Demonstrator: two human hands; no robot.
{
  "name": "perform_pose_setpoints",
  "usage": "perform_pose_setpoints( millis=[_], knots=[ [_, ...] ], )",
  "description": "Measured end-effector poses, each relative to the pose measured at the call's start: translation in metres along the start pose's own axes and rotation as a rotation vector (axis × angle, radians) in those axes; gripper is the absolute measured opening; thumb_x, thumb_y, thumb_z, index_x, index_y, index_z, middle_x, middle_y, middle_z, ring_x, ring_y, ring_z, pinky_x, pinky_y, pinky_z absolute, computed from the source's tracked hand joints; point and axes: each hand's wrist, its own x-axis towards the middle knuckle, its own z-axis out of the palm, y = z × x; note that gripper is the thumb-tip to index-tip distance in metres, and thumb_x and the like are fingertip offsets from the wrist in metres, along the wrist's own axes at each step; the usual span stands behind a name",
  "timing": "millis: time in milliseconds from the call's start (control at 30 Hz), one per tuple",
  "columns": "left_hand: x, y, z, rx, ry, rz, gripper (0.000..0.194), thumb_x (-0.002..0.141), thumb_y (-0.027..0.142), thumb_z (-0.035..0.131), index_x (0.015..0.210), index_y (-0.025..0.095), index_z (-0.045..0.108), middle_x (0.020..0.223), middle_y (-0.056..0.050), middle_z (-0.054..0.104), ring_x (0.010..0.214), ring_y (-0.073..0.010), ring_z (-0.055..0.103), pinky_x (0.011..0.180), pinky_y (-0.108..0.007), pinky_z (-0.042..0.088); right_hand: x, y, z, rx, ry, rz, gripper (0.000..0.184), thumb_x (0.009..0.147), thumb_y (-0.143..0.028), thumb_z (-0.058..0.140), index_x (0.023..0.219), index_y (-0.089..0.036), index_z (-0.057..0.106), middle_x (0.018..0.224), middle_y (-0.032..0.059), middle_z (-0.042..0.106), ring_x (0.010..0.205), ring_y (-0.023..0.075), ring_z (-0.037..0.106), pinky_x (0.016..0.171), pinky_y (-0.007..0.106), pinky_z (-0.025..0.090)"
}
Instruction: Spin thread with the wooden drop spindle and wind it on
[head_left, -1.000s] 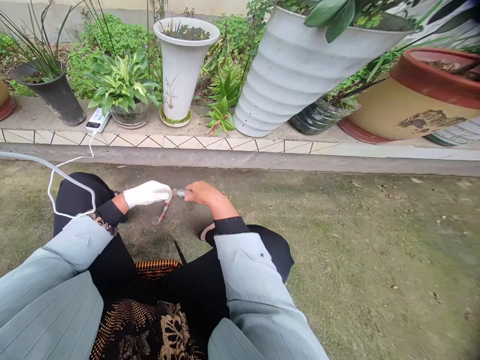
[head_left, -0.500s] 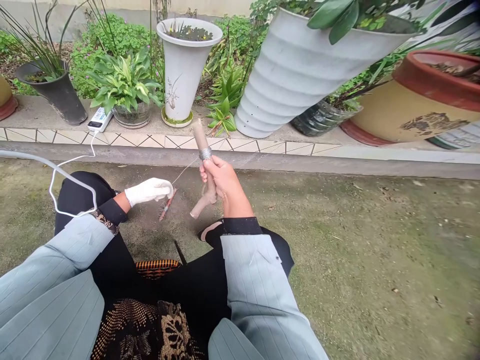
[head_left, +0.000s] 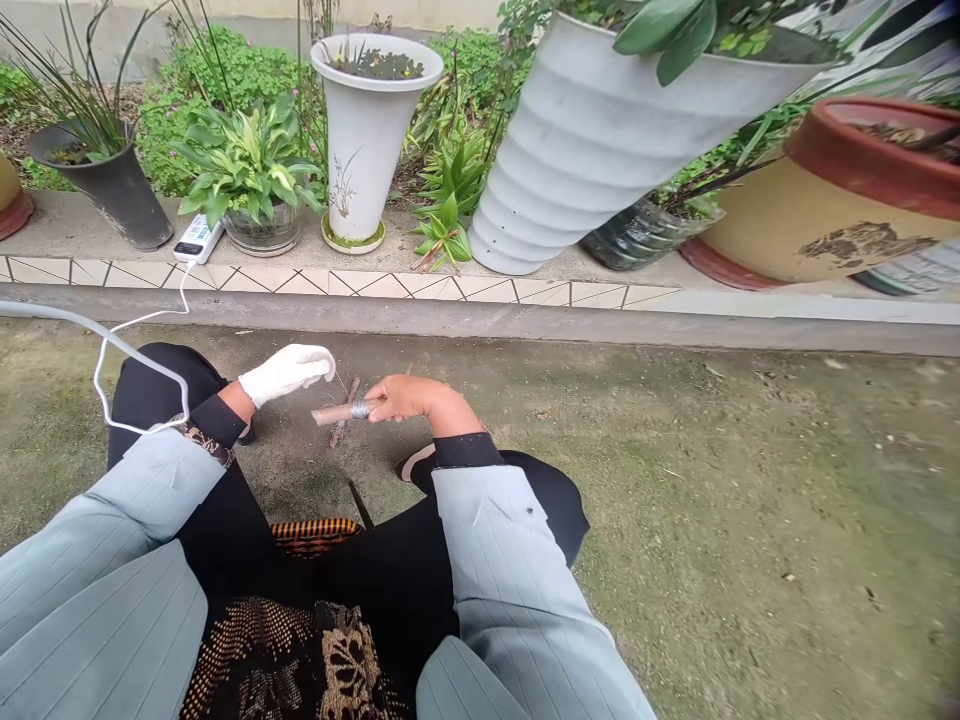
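Note:
My bare right hand (head_left: 405,397) is closed around a wooden stick (head_left: 332,414), whose pale end points left. Silvery wire (head_left: 360,409) is wound in a tight coil around the stick, just beyond my fingers. A thin loose length of it runs up to my left hand (head_left: 292,372), which wears a white glove and pinches the wire at its fingertips. Below and behind the stick, a reddish-brown piece (head_left: 337,433) lies on the ground, partly covered. The forked lower part of the stick is hidden by my right hand.
A low tiled ledge (head_left: 442,287) carries several potted plants, among them a white pot (head_left: 375,150) and a large ribbed planter (head_left: 555,150). A power strip (head_left: 199,240) sits there with a white cable (head_left: 101,372) looping beside my left arm.
My right hand has turned the stick from nearly upright to lying level, its end now pointing left. The gloved left hand has shifted slightly up and left, and the wire between the hands is shorter.

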Motion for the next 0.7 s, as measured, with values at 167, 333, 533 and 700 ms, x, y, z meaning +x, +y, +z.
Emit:
perform_pose_setpoints(
  millis=[167, 333, 533, 700],
  knots=[
    [0.004, -0.007, -0.004, 0.007, 0.059, -0.015, 0.029, 0.083, 0.04, 0.052, 0.075, 0.012, 0.057, 0.059, 0.002, 0.046, 0.05, -0.0075, 0.037, 0.048, -0.019, 0.031, -0.008, -0.004, 0.001, 0.161, -0.138, -0.216, 0.029, 0.072, -0.033, 0.065, 0.096, -0.018, 0.068, 0.063, -0.0041, 0.055, 0.052, 0.0073, 0.047, 0.05, 0.02, 0.036],
    [0.009, -0.016, 0.005, -0.053, 0.027, -0.095, 0.033, 0.082, 0.044, 0.056, 0.076, 0.012, 0.057, 0.06, 0.002, 0.047, 0.048, -0.0066, 0.036, 0.044, -0.018, 0.03, -0.021, -0.014, -0.004, 0.459, 0.137, -0.451, 0.031, 0.072, -0.037, 0.066, 0.093, -0.014, 0.063, 0.064, -0.0036, 0.053, 0.052, 0.007, 0.045, 0.05, 0.019, 0.038],
    [0.003, -0.007, 0.027, -0.189, -0.289, -0.063, 0.039, 0.083, 0.048, 0.057, 0.079, 0.01, 0.061, 0.069, -0.002, 0.056, 0.049, -0.0058, 0.038, 0.046, -0.02, 0.031, -0.009, -0.002, -0.015, 0.695, 0.852, -0.223, 0.028, 0.084, -0.043, 0.052, 0.09, -0.016, 0.057, 0.073, 0.0024, 0.057, 0.056, 0.0091, 0.046, 0.053, 0.022, 0.04],
    [-0.001, 0.004, 0.016, -0.056, -0.224, -0.03, 0.038, 0.084, 0.046, 0.055, 0.078, 0.009, 0.061, 0.062, 0.001, 0.05, 0.05, -0.0067, 0.037, 0.049, -0.02, 0.03, 0.001, 0.007, -0.01, -0.025, 0.573, 0.134, 0.019, 0.077, -0.033, 0.064, 0.088, -0.017, 0.065, 0.077, 0.0045, 0.063, 0.066, 0.0141, 0.053, 0.057, 0.025, 0.036]
  ],
)
